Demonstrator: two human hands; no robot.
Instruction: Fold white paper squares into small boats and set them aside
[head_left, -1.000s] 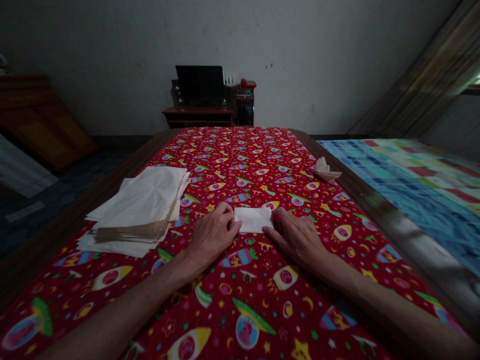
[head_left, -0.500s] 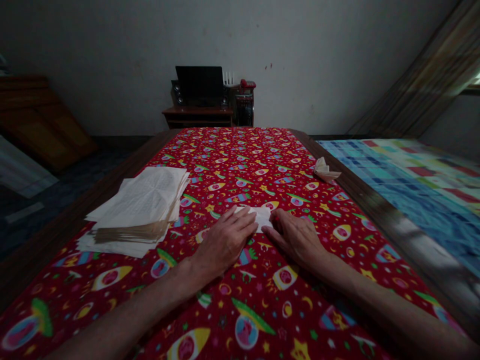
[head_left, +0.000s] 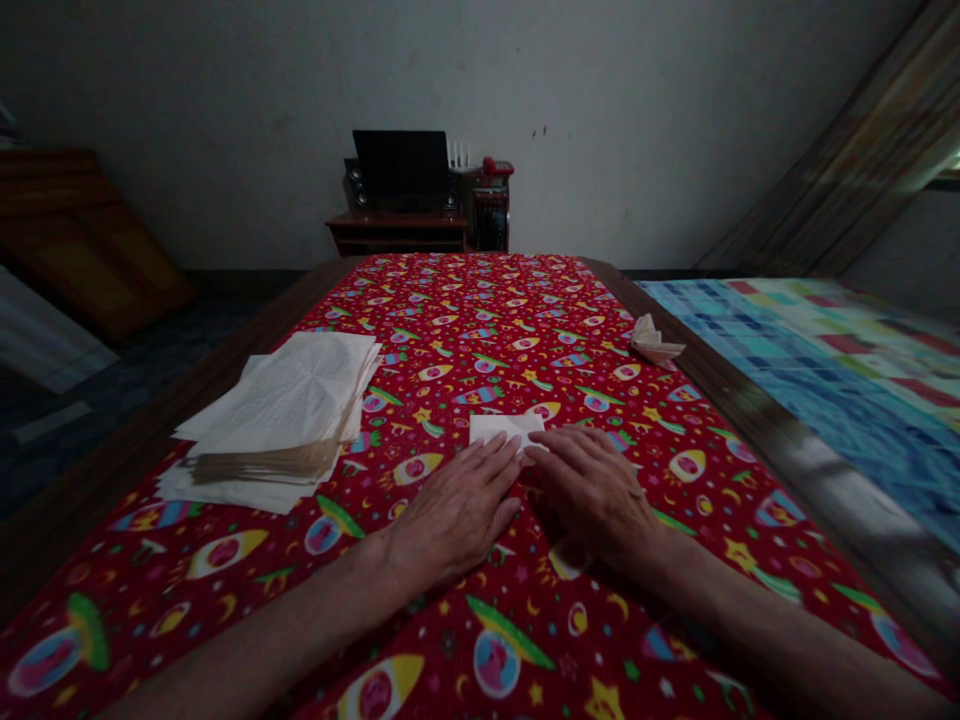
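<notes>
A small folded sheet of white paper (head_left: 504, 425) lies flat on the red patterned cloth (head_left: 480, 375) in front of me. My left hand (head_left: 469, 495) rests with its fingers stretched out over the paper's near edge. From the right, my right hand (head_left: 596, 490) touches the paper's near right corner with its fingertips; its fingers are extended and its thumb is mostly hidden. Both hands cover the lower part of the paper. To the left sits a stack of printed paper sheets (head_left: 289, 400) with crease lines on the top one.
A folded paper piece (head_left: 654, 342) stands near the cloth's right edge. Brown table edges (head_left: 720, 390) run along both sides. Beyond the table are a dark monitor (head_left: 401, 170) on a desk and a wooden cabinet (head_left: 90, 250). At right is a bed with a checked cover (head_left: 825, 370).
My left hand has slid nearer to me and right along the paper, uncovering its upper left part. My right hand has shifted from its right edge to the near corner, fingers straighter.
</notes>
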